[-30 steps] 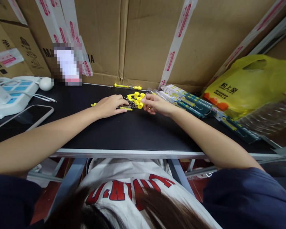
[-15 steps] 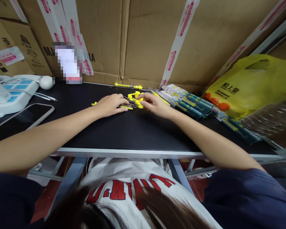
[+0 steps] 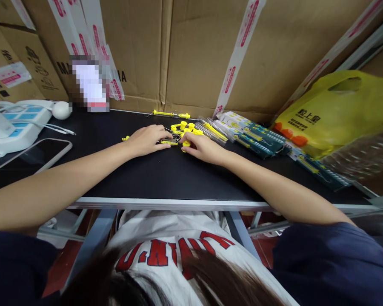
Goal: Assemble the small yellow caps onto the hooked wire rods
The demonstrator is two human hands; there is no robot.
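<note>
Several small yellow plastic parts [image 3: 181,126] with thin metal wires lie in a pile on the black table [image 3: 166,178]. My left hand [image 3: 148,140] rests on the table left of the pile, its fingers closed round a thin yellow piece [image 3: 170,143]; another yellow tip pokes out beyond the wrist side. On the pile's right side, my right hand [image 3: 200,146] has thumb and index finger around a yellow part [image 3: 186,144]. Behind the pile lies a yellow stick with a wire hook [image 3: 171,114]. Clear tubes with yellow pieces [image 3: 214,129] are right of the pile.
Green and white packages [image 3: 255,134] lie at the right, beside a yellow plastic bag [image 3: 335,110]. At the left are a phone [image 3: 32,157], a white power strip [image 3: 22,123] and cables. Cardboard boxes [image 3: 204,55] stand behind the table; a pixelated upright object leans there.
My right hand has moved down and slightly left, off the top of the pile to its near right side, uncovering more yellow parts and tubes. My left hand has hardly moved.
</note>
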